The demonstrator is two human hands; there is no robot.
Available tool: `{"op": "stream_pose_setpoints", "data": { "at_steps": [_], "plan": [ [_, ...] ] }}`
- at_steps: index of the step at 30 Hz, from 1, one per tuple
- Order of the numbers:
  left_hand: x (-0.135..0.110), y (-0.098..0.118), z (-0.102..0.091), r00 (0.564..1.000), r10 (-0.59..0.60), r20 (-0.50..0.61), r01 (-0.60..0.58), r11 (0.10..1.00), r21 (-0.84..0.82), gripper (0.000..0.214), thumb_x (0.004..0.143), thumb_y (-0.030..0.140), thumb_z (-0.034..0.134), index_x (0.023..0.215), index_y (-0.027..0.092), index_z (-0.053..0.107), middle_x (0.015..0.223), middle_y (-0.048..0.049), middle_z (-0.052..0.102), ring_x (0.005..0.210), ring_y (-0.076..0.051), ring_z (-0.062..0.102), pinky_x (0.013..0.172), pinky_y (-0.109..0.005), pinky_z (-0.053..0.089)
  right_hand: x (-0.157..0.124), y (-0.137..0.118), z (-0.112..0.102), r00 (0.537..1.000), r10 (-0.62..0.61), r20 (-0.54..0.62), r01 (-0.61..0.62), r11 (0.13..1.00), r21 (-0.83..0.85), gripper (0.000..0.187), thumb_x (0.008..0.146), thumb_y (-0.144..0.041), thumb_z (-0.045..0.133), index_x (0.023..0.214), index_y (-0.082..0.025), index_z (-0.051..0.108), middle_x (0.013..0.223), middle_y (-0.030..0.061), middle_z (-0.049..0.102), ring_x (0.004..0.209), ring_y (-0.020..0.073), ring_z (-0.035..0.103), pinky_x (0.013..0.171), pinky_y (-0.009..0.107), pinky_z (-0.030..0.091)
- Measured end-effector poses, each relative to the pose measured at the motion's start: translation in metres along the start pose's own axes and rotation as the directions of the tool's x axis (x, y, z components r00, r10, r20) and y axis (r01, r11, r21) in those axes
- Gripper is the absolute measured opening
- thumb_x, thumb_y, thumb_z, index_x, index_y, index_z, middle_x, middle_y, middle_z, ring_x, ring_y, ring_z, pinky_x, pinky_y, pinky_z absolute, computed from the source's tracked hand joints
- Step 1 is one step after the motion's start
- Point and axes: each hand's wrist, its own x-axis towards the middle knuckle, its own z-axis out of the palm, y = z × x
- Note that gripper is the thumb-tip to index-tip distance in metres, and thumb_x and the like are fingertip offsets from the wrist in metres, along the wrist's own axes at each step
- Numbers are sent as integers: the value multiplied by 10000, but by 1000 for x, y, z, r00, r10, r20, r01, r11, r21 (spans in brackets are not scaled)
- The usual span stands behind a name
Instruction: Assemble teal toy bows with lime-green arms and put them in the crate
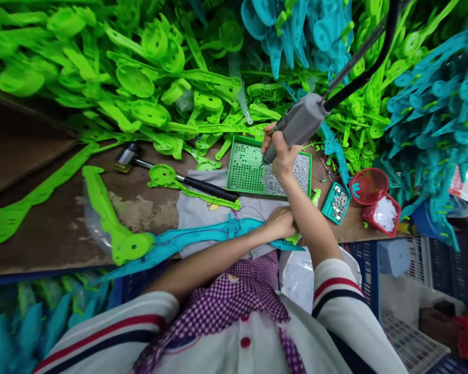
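Note:
My right hand [281,156] is closed round a grey electric screwdriver [302,122]. Its tip points down over a green perforated tray [229,182], whose right side holds many small silver screws [276,179]. My left hand [281,222] is curled over the right end of a long blue plastic part [214,231], its fingers partly hidden behind my right forearm. Thin dark red wires [239,210] run along this part. A bright green piece [315,197] shows by the left hand. Beneath the blue part lies a grey cloth [187,208].
Green plastic parts [136,78] and blue ones [444,93] pile up behind. A black-handled hammer [210,188] lies left of the tray. To the right stand a teal basket of round metal pieces [338,203], a red bowl [374,182] and a red basket of white pieces [386,214].

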Motion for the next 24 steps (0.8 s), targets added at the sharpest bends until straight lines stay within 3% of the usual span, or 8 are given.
{"op": "stream_pose_setpoints", "data": {
  "at_steps": [7,14,18,21,24],
  "plan": [
    [1,-7,4,998,65,-13,-65,998,-26,433,780,187,663,1204,104,699,1244,-167,725,1167,-350,674,1039,-451,519,2,9,5,1000,-30,-1,30,998,50,510,825,-726,604,889,-227,687,591,-42,531,474,112,553,517,287,536],
    [0,-4,1,999,41,-5,-41,998,-40,406,800,195,667,1198,122,702,1211,-153,740,1145,-344,681,1020,-440,522,-1,6,5,998,-47,33,46,998,34,479,819,-692,631,877,-219,675,581,-61,513,472,94,539,502,264,485],
    [1,-2,-1,999,-1,34,1,1000,-4,412,776,211,698,1176,115,701,1192,-156,739,1121,-347,682,965,-410,540,3,-5,2,998,-55,-35,57,997,58,551,788,-753,606,925,-223,670,577,-68,492,447,82,507,476,250,446],
    [1,-3,-2,998,-13,66,13,1000,5,394,806,295,721,1172,151,709,1203,-132,718,1103,-324,675,949,-384,532,-2,-33,-16,992,-75,-100,81,995,56,616,762,-818,561,965,-243,653,571,-70,466,441,88,506,466,247,433],
    [2,-5,-2,996,2,86,-1,1000,-13,436,844,377,726,1249,218,695,1165,-82,692,1072,-273,661,953,-358,511,-25,-71,-55,983,-111,-149,121,991,60,640,735,-857,537,942,-261,642,569,-71,436,431,96,492,434,238,418]
  ]
}}
